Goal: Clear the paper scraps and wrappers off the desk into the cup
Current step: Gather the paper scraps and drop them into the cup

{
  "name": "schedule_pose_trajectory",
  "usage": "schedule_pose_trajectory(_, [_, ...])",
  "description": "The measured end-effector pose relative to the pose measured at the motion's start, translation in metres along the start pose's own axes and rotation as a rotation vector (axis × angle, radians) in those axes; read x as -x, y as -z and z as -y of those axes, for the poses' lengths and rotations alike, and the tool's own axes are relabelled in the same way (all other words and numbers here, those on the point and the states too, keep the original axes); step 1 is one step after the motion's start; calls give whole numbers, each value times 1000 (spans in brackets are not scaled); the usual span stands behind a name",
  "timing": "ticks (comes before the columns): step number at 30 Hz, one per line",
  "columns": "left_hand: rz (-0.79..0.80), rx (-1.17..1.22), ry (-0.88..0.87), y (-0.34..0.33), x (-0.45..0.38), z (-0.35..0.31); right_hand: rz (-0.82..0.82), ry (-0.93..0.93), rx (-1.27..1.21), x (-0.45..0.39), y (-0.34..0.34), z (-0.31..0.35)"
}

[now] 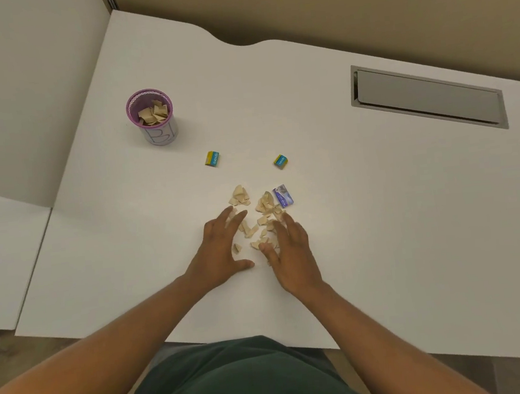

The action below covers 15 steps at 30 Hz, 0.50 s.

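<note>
A loose heap of beige paper scraps (256,219) lies on the white desk (381,217) in front of me. My left hand (222,251) rests flat at the heap's left side, fingers spread. On the right side my right hand (289,251) lies over some scraps, fingers apart. A purple-and-white wrapper (283,196) lies at the heap's far right edge. Two yellow-and-teal wrappers lie farther back, one (212,158) to the left and one (281,161) to the right. The purple-rimmed mesh cup (152,118), holding several scraps, stands at the far left.
A grey cable hatch (427,98) is set into the desk at the far right. A partition wall (13,93) runs along the left side. The desk's curved far edge and its near edge by my body bound the surface.
</note>
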<state>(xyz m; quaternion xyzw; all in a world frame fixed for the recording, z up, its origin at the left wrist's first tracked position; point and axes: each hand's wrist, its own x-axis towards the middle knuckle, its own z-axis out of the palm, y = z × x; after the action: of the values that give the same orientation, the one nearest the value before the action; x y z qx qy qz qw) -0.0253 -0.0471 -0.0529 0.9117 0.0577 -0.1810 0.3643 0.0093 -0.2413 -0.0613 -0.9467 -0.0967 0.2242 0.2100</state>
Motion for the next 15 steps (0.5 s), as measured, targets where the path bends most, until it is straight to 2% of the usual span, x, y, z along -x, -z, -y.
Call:
schedule_pose_trajectory(3, [1, -262, -40, 8, 0, 11, -58, -16, 5, -2, 14, -12])
schedule_pose_trajectory(6, [51, -492, 29, 10, -1, 17, 37, -124, 56, 1, 22, -24])
schedule_pose_trajectory(8, [94, -486, 22, 4, -4, 15, 100, -116, 120, -2, 19, -24])
schedule_pose_trajectory(12, [127, -328, 26, -8, -20, -1, 111, -54, 104, -13, 6, -7])
schedule_pose_trajectory(15, [83, -254, 10, -13, -31, -13, 103, 5, 104, -21, -3, 7])
